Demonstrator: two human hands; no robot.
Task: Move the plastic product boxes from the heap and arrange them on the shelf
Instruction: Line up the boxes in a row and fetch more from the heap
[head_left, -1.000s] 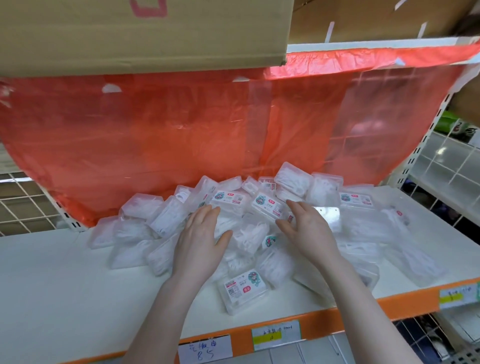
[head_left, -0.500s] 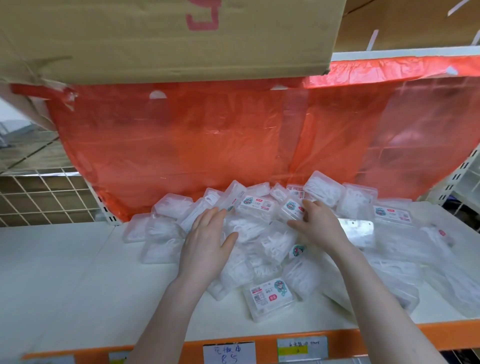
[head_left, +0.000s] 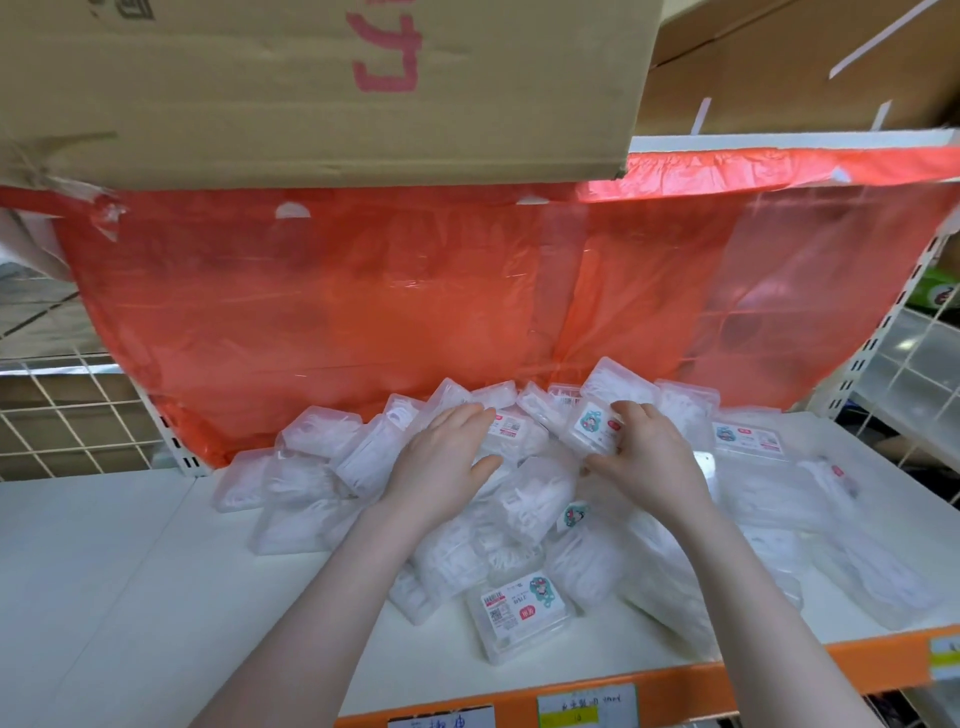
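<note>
Reaching over the orange front edge (head_left: 675, 686) of the white shelf (head_left: 130, 571), past the paper price labels (head_left: 587, 706) fixed to it, the person works a heap (head_left: 519, 519) of clear plastic product boxes piled from the shelf's middle to its right side. Nearest the front edge lies one flat box (head_left: 519, 616), label up, apart from both hands. Farther in, the left hand (head_left: 441, 467) rests flat on the heap, fingers straight and spread, gripping nothing. The right hand (head_left: 647, 460) curls its fingers round a labelled box (head_left: 597, 428) standing tilted near the heap's rear; the thumb's contact is not clearly visible. Behind the heap an orange plastic sheet (head_left: 415, 312) hangs along the shelf's back, under a cardboard carton (head_left: 311, 88) on the level above. The shelf's left half offers bare surface, probably the place for arranging. Judged from this view, the step goes best if the flat hand steadies neighbouring boxes while the other lifts its box straight up, since smooth, loosely stacked cases are likely to slide forward. Setting boxes square against the back edge, labels facing alike, should give even rows.
</note>
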